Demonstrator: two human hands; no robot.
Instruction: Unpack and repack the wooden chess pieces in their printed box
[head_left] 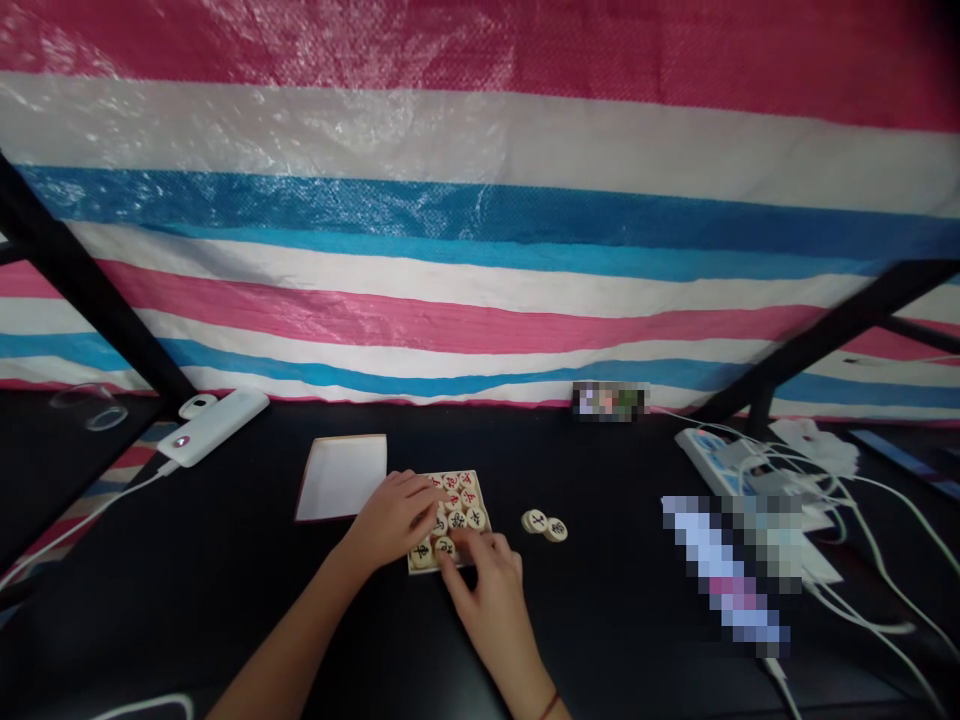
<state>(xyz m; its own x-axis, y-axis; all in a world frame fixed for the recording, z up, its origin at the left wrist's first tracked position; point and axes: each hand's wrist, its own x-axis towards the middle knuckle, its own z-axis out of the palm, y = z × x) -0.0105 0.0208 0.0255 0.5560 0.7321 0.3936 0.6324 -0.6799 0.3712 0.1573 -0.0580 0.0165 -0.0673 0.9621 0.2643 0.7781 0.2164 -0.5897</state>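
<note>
A shallow box (483,490) on the black table holds several round wooden xiangqi pieces (475,518), with red characters toward the back and black ones toward the front. My left hand (394,515) lies over the box's left side, fingers stretched across the pieces and thumb apart, hiding some of them. At the front of the box, the thumb and forefinger of my right hand (491,575) are round a xiangqi piece (444,548). To the right, outside the box, a few loose pieces (556,529) lie together, partly stacked. The box lid (342,477) rests inside up at the left.
A white power bank (217,428) with a cable lies at the back left. On the right are a power strip (705,465), tangled white cables (877,540) and a blurred phone-like object (724,575). Another blurred object (610,401) stands by the striped sheet (480,330).
</note>
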